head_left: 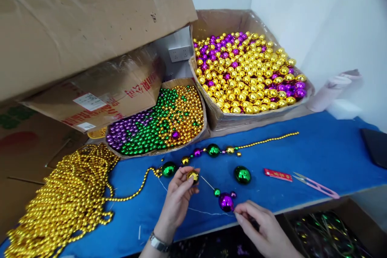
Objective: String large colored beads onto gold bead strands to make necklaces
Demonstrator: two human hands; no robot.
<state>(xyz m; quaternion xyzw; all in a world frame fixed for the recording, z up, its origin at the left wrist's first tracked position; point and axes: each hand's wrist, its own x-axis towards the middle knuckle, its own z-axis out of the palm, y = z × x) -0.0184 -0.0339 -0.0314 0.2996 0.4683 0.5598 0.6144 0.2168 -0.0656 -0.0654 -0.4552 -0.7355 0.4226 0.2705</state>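
Note:
My left hand (178, 193) is closed around a shiny gold ball bead (192, 176), with thumb and fingertips on its sides. A pale, straight length of thread or needle runs from near it to a small green bead (217, 192). Beside that are a large purple ball bead (226, 202) and a small purple bead (233, 194). My right hand (261, 225) pinches the beaded strand just right of the large purple bead; what exactly is between the fingertips is hidden. A thin white thread (208, 212) trails leftwards below. Behind lies a bead string with a large green bead (213, 150).
A loose green ball (242, 174), a red packet (278, 175) and pink thread snips (317, 185) lie on the blue cloth (136, 217). Cartons of small beads (154, 125) and larger balls (250, 76) stand behind. Gold bead chains (66, 197) are heaped left. A box (356, 225) sits below right.

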